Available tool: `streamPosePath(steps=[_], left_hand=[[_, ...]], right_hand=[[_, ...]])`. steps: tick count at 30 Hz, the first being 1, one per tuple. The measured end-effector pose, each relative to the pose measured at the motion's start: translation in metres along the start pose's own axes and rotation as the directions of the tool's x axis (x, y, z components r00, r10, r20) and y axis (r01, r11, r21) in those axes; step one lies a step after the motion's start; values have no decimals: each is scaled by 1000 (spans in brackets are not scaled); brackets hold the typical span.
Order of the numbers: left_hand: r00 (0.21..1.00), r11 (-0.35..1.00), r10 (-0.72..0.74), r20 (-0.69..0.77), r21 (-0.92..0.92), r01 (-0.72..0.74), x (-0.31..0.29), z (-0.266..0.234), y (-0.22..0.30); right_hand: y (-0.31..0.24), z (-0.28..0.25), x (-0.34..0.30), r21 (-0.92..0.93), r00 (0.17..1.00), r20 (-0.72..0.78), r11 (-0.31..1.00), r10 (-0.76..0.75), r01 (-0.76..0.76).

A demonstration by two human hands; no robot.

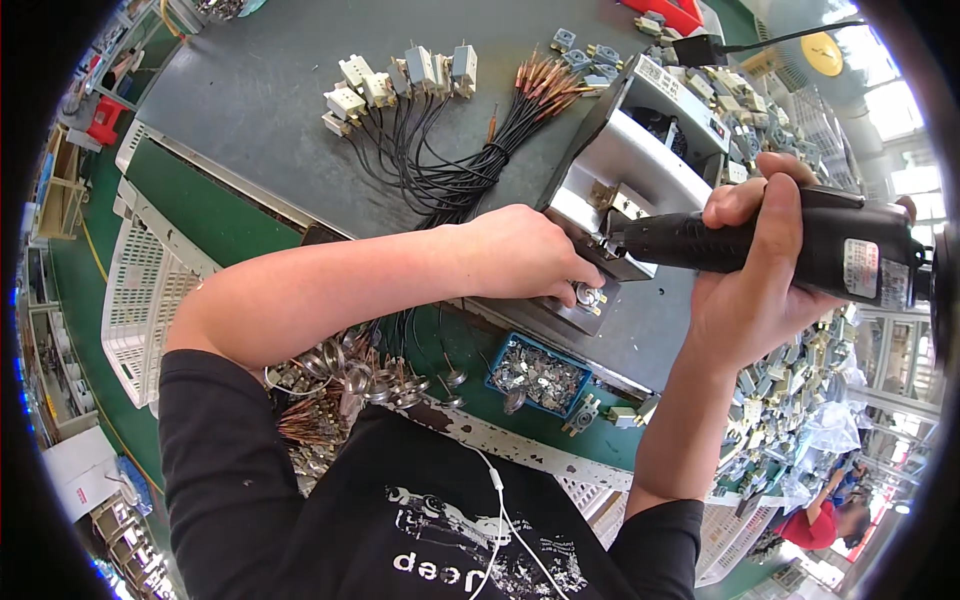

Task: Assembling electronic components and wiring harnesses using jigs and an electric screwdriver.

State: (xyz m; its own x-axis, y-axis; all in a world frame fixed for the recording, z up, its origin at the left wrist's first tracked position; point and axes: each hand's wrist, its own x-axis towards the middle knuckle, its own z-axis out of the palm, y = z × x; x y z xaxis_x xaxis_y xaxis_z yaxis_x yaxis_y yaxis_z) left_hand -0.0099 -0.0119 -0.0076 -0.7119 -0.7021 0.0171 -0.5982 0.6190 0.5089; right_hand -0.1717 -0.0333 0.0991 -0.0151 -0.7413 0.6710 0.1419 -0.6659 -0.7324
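My right hand (745,290) is wrapped round a black electric screwdriver (690,240), held nearly level. Its tip points left, at the front of a metal fixture (655,160) that stands on the grey table. My left hand (525,255) reaches across from the left, just below that tip. Its fingers close on a small round metal part (588,296) at the lower edge of the fixture. Part of the round piece is hidden by the fingertips. Inside the fixture, a pale block (628,203) shows beside the screwdriver tip.
Black leads (455,180) with copper-coloured ends and white-grey blocks lie bundled on the table (260,90). A blue tray (540,372) of small metal pieces sits near my body. Many blocks (760,420) pile up at right; a white crate (155,290) stands left. Another person (815,522) is at lower right.
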Motion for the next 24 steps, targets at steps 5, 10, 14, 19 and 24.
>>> streamPosePath(steps=[5, 10, 14, 19, 24], left_hand=[[998, 1000, -27, 51, -11, 28, 3, -3, 2], [992, 997, -73, 105, -25, 76, 3, -5, 3], [992, 997, -68, 104, -26, 71, 2, -8, 4], [998, 999, -35, 46, -33, 36, 1, -4, 2], [999, 1000, -1, 33, 11, 1, 1, -3, 1]], right_hand=[[10, -3, 0, 8, 999, 14, 999, -49, 49], [12, 2, -2, 3, 999, 3, 999, -53, 53], [10, 7, -5, -65, 996, 18, 994, -86, 87], [8, 13, -12, -130, 986, -100, 984, -137, 123], [10, 16, -10, -113, 987, -109, 988, -118, 106]])
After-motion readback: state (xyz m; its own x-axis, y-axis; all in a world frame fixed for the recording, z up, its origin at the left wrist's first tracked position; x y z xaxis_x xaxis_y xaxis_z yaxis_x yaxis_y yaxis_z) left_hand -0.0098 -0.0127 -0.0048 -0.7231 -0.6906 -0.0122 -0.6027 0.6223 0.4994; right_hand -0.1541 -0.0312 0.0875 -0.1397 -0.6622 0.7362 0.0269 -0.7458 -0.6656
